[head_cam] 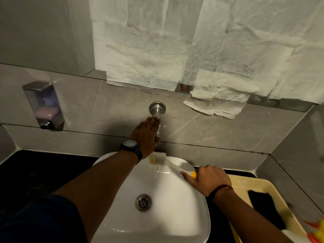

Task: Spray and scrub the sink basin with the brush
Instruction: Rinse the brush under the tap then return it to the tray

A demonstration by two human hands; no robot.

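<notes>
The left hand reached up to the tap on the wall, its fingers straight and pressed together on the tap. The right hand gripped the brush by its handle, fingers curled tight around it. The brush head rested on the back rim of the white sink. A tray sat just beside the sink.

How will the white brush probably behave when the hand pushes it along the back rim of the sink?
The brush looks like thin plastic, so its long handle may flex a little under pressure. The sink is glossy and seems wet, so the bristles could slide easily. The right hand holds only the far handle end, so the head may twist.
</notes>
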